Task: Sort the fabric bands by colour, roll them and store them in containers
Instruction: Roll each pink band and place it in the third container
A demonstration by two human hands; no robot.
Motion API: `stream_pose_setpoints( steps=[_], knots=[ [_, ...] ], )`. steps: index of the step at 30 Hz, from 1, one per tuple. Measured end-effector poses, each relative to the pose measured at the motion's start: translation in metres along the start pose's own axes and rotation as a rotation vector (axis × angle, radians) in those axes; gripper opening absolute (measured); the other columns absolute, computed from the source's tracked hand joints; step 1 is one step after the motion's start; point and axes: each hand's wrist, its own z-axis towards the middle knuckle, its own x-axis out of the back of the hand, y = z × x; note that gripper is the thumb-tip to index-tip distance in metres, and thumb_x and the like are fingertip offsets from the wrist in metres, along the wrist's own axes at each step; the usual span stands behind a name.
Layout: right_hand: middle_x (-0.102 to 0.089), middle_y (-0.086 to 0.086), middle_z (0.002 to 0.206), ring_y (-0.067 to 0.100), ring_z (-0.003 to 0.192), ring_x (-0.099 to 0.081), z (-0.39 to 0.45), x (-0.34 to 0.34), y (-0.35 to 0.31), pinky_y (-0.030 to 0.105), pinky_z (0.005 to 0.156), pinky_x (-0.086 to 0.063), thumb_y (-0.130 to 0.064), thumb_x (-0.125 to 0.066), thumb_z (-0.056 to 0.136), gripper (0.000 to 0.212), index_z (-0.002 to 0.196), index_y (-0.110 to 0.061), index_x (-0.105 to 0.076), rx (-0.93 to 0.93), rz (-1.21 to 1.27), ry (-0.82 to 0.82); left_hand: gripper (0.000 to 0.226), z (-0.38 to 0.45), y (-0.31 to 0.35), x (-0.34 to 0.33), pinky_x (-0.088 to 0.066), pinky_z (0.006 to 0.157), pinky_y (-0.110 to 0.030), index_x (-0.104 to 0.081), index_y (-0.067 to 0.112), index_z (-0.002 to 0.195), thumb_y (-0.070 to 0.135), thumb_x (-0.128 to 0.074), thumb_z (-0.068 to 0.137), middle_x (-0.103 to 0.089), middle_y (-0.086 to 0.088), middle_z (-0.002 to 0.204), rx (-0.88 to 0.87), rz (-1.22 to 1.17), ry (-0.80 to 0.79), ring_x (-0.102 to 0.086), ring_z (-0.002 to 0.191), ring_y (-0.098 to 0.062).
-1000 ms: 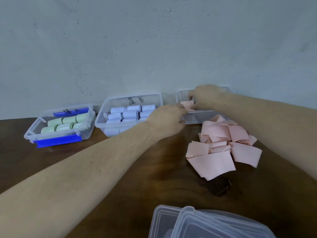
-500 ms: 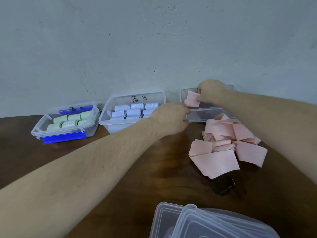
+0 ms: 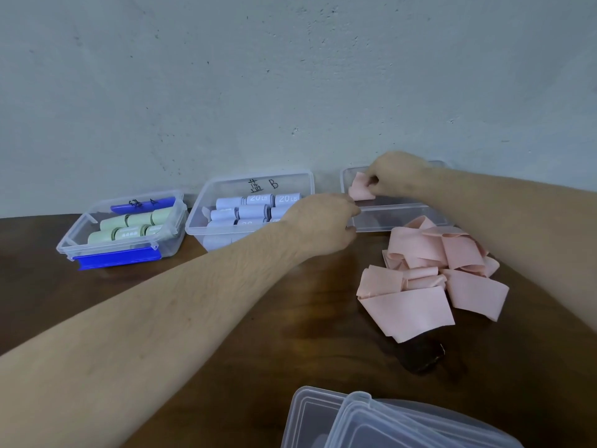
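My right hand (image 3: pixel 392 174) pinches a rolled pink band (image 3: pixel 360 191) inside the clear right container (image 3: pixel 403 218) by the wall. At that container's near left corner my left hand (image 3: pixel 323 226) rests with curled fingers; whether it grips the rim is hidden. A loose heap of pink bands (image 3: pixel 429 279) lies on the wooden table just in front of that container. The middle container (image 3: pixel 223 234) holds rolled lilac-blue bands (image 3: pixel 255 208). The left container (image 3: pixel 80 250), with blue clips, holds rolled green bands (image 3: pixel 129 227).
Stacked clear lids (image 3: pixel 371 421) sit at the near edge of the table. A small dark object (image 3: pixel 423 357) lies under the front of the pink heap. A pale wall stands right behind the containers.
My right hand carried the pink roll further back into the right container. The left hand stayed at the container's corner. The view shifted slightly.
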Motion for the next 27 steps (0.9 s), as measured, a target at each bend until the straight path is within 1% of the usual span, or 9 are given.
stream_pose_setpoints(
  steps=[4, 7, 12, 14, 16, 19, 21, 24, 27],
  knots=[
    [-0.065, 0.004, 0.083, 0.026, 0.077, -0.063, 0.001, -0.001, -0.002, 0.035, 0.066, -0.053, -0.04, -0.061, 0.085, 0.026, 0.088, -0.015, -0.066, 0.037, -0.072, -0.047, 0.039, 0.0, -0.001, -0.001, -0.048, 0.098, -0.04, -0.062, 0.018, 0.129, 0.027, -0.045, 0.095, -0.055, 0.003, 0.139, -0.001, -0.002, 0.001, -0.053, 0.124, -0.021],
    [-0.068, 0.005, 0.092, 0.027, 0.083, -0.066, 0.005, -0.004, -0.006, 0.034, 0.068, -0.053, -0.034, -0.056, 0.085, 0.027, 0.097, -0.014, -0.068, 0.03, -0.06, -0.073, 0.037, 0.0, -0.001, -0.003, -0.049, 0.095, -0.039, -0.063, 0.018, 0.126, 0.028, -0.045, 0.095, -0.057, 0.004, 0.135, 0.01, 0.0, 0.007, -0.055, 0.12, -0.021],
    [-0.064, 0.007, 0.086, 0.029, 0.079, -0.066, 0.007, -0.004, -0.011, 0.029, 0.057, -0.046, -0.014, -0.056, 0.071, 0.015, 0.08, -0.013, -0.068, 0.028, -0.061, -0.079, 0.035, 0.0, -0.002, -0.004, -0.05, 0.09, -0.038, -0.065, 0.017, 0.12, 0.026, -0.045, 0.093, -0.059, 0.005, 0.129, 0.015, -0.009, 0.016, -0.057, 0.115, -0.021],
    [-0.062, 0.004, 0.081, 0.024, 0.067, -0.06, 0.005, -0.003, -0.009, 0.03, 0.054, -0.045, -0.019, -0.056, 0.07, 0.007, 0.066, -0.017, -0.06, 0.035, -0.038, -0.079, 0.035, 0.0, -0.001, -0.004, -0.05, 0.09, -0.037, -0.065, 0.019, 0.122, 0.026, -0.045, 0.094, -0.059, 0.005, 0.131, 0.01, -0.015, 0.017, -0.058, 0.114, -0.02],
    [-0.06, 0.002, 0.074, 0.025, 0.062, -0.053, 0.002, -0.001, -0.008, 0.032, 0.055, -0.042, -0.031, -0.057, 0.073, 0.018, 0.062, -0.018, -0.053, 0.048, 0.063, -0.093, 0.036, 0.001, -0.001, -0.003, -0.051, 0.089, -0.037, -0.065, 0.019, 0.122, 0.026, -0.045, 0.093, -0.059, 0.004, 0.129, 0.006, -0.023, 0.02, -0.059, 0.112, -0.021],
    [-0.065, -0.003, 0.085, 0.021, 0.074, -0.058, -0.002, 0.005, -0.009, 0.028, 0.061, -0.043, -0.035, -0.063, 0.09, 0.012, 0.082, -0.026, -0.061, 0.058, 0.193, -0.178, 0.035, 0.0, -0.001, -0.002, -0.052, 0.086, -0.04, -0.064, 0.019, 0.121, 0.026, -0.045, 0.092, -0.061, 0.001, 0.124, 0.007, -0.029, 0.024, -0.059, 0.109, -0.023],
    [-0.066, -0.003, 0.09, 0.018, 0.071, -0.06, -0.002, 0.004, -0.008, 0.024, 0.053, -0.043, -0.031, -0.063, 0.093, 0.008, 0.093, -0.024, -0.065, 0.049, 0.239, -0.198, 0.034, 0.0, 0.0, -0.002, -0.052, 0.083, -0.038, -0.064, 0.019, 0.12, 0.025, -0.045, 0.092, -0.061, 0.001, 0.122, 0.008, -0.026, 0.025, -0.06, 0.106, -0.023],
    [-0.063, -0.002, 0.087, 0.015, 0.067, -0.057, 0.001, 0.002, -0.009, 0.021, 0.045, -0.042, -0.029, -0.069, 0.09, 0.011, 0.095, -0.02, -0.067, 0.021, 0.306, -0.206, 0.033, 0.001, 0.0, -0.003, -0.052, 0.078, -0.036, -0.064, 0.02, 0.119, 0.025, -0.045, 0.092, -0.062, 0.001, 0.119, 0.023, -0.032, 0.026, -0.061, 0.103, -0.022],
    [-0.062, -0.001, 0.092, 0.016, 0.074, -0.057, 0.002, 0.003, -0.009, 0.024, 0.052, -0.045, -0.03, -0.073, 0.086, 0.017, 0.095, -0.02, -0.064, 0.002, 0.354, -0.191, 0.037, 0.0, 0.0, -0.001, -0.052, 0.084, -0.037, -0.062, 0.021, 0.126, 0.024, -0.046, 0.093, -0.06, 0.003, 0.128, 0.018, -0.05, 0.016, -0.06, 0.109, -0.022]
  ],
)
